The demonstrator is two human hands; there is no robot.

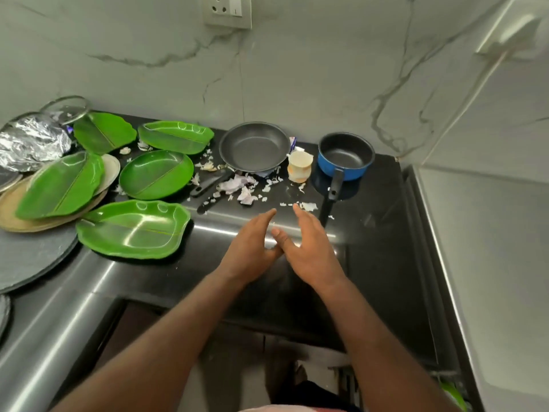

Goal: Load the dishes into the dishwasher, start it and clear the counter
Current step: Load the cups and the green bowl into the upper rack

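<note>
Over the counter [374, 251], left hand [248, 252] and right hand [310, 252] straight-fingered, empty; grey tray [32, 258] edge-cropped.

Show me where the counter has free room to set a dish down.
The counter is bare right of the saucepan, up to the right edge, and in front, between the nearest green plate and the saucepan's handle. The left is crowded with plates and foil; peels lie around the pan and cup.
</note>
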